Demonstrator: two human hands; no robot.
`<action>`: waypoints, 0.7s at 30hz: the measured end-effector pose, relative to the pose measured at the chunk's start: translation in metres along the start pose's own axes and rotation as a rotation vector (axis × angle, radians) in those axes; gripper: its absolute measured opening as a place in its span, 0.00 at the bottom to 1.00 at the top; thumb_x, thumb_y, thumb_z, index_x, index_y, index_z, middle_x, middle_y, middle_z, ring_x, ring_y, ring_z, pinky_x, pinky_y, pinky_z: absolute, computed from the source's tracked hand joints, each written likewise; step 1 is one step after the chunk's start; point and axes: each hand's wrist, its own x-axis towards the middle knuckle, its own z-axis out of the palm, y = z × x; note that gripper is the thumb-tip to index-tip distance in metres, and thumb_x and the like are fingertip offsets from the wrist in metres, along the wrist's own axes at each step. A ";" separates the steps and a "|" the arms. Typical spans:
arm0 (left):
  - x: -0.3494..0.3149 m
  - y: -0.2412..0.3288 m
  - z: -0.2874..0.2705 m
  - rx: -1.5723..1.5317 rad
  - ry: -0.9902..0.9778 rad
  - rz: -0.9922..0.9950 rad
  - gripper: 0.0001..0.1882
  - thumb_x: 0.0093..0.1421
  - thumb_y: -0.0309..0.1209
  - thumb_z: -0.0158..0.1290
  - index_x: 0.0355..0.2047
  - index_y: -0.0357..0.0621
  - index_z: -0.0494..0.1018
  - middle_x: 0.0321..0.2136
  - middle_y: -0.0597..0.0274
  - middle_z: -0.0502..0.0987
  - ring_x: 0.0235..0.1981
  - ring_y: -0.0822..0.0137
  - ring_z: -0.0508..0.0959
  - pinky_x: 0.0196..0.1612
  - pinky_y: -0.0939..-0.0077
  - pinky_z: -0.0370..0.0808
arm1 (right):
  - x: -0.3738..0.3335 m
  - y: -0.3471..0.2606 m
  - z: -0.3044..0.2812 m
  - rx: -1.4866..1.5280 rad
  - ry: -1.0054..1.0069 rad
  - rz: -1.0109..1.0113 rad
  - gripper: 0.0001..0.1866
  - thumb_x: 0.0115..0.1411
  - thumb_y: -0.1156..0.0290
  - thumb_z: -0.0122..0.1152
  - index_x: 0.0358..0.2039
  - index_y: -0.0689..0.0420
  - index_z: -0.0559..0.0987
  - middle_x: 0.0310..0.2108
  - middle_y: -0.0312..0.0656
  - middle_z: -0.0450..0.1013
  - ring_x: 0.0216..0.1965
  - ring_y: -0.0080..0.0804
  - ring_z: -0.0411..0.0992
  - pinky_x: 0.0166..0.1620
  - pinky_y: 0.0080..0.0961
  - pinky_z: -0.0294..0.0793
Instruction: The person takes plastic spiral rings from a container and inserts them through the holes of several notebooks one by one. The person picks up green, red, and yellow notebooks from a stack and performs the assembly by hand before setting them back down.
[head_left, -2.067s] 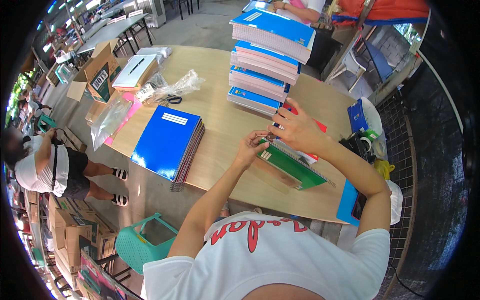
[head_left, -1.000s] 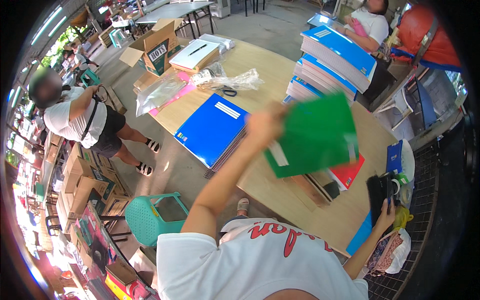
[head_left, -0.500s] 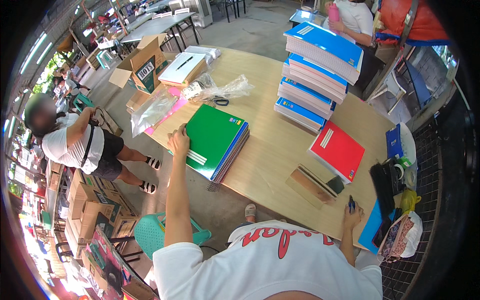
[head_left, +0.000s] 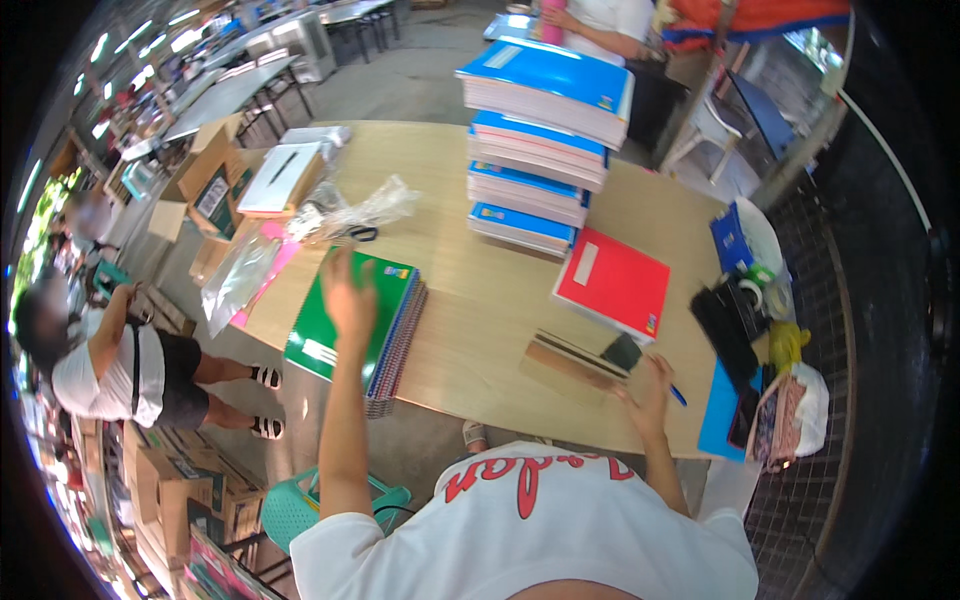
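My left hand [head_left: 350,300] is over a stack of spiral notebooks with a green notebook [head_left: 313,318] on top; its fingers are stretched out and a little blurred. I cannot tell whether it touches the cover. My right hand [head_left: 648,398] is open at the table's near edge, thumb and fingers apart. Just to its right lies a blue pen [head_left: 679,396]. Left of that hand are a flat brown, striped piece [head_left: 570,362] and a small dark square pad [head_left: 622,351]. Beyond them lies a red notebook [head_left: 615,285] on a stack of paper.
A tall pile of blue-covered notebooks [head_left: 540,85] stands at the table's far side. Plastic wrap [head_left: 375,210], scissors [head_left: 363,234] and an open carton [head_left: 210,180] are at the left. A pouch, tape and bags [head_left: 790,345] crowd the right edge. A person [head_left: 105,365] stands at left.
My right hand has let go of the blue pen, opened and moved left. My left hand has shifted from the green notebook's left edge to above its middle. The view has turned right.
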 end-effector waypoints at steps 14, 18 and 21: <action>-0.080 0.193 0.307 -0.172 -0.892 0.169 0.14 0.55 0.38 0.56 0.35 0.42 0.78 0.35 0.43 0.77 0.40 0.44 0.78 0.44 0.55 0.75 | 0.119 0.212 0.061 0.238 0.138 0.901 0.24 0.57 0.60 0.64 0.49 0.63 0.77 0.40 0.52 0.76 0.43 0.37 0.75 0.43 0.31 0.73; -0.094 0.182 0.295 -0.102 -0.877 0.239 0.18 0.58 0.42 0.54 0.46 0.51 0.76 0.42 0.46 0.73 0.43 0.44 0.76 0.46 0.55 0.74 | 0.142 0.213 0.088 0.365 0.004 0.992 0.20 0.51 0.62 0.68 0.42 0.62 0.81 0.35 0.52 0.78 0.39 0.37 0.77 0.42 0.33 0.74; -0.091 0.161 0.293 -0.071 -0.940 0.253 0.23 0.58 0.45 0.54 0.54 0.60 0.72 0.51 0.48 0.68 0.47 0.42 0.73 0.47 0.53 0.74 | 0.146 0.201 0.084 0.052 0.014 0.971 0.14 0.47 0.69 0.70 0.33 0.62 0.82 0.28 0.48 0.78 0.33 0.35 0.77 0.41 0.32 0.74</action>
